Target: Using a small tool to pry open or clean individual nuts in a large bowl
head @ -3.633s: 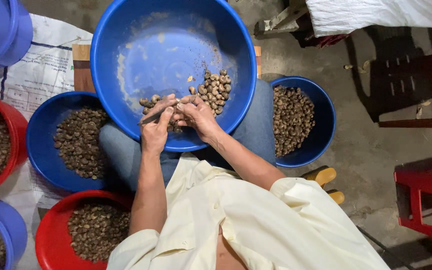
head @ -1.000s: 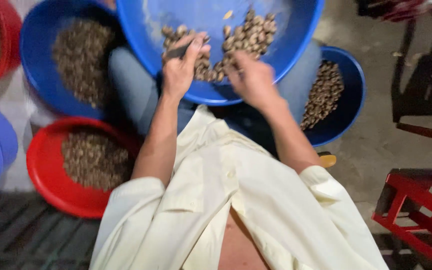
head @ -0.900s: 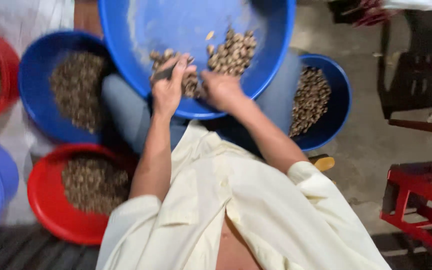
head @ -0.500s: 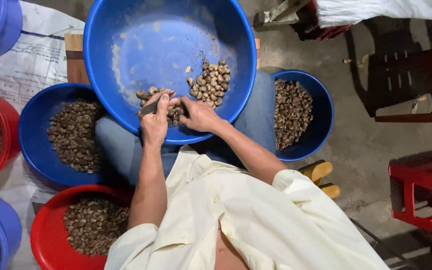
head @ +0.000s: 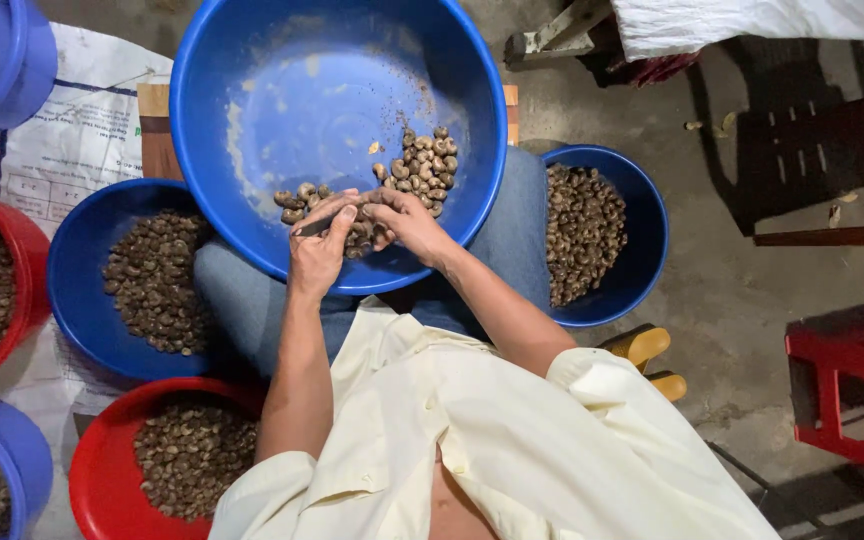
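**Setting: small nut-sorting workshop, floor level**

Bare concrete floor (head: 732,300), stained. Plastic basins of brown nuts ring the seated worker: large blue basin (head: 252,60) at top centre, smaller blue ones at left (head: 77,300) and right (head: 652,230), red basins (head: 102,480) at lower left. Printed sack (head: 82,140) spread at upper left. Red stool (head: 842,390) at right edge.

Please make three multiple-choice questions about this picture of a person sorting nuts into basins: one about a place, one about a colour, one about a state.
1. Where are both hands? A over the large blue basin; B over the red stool; C in the red basin.
2. What colour is the basin nearest the left elbow? A green; B red; C white.
3. What does the left hand hold? A nothing; B a thin blade; C a cup.

Answers: A, the left hand and right hand meet above the large blue basin; B, the red basin; C is wrong, B: a thin blade lies under its thumb.
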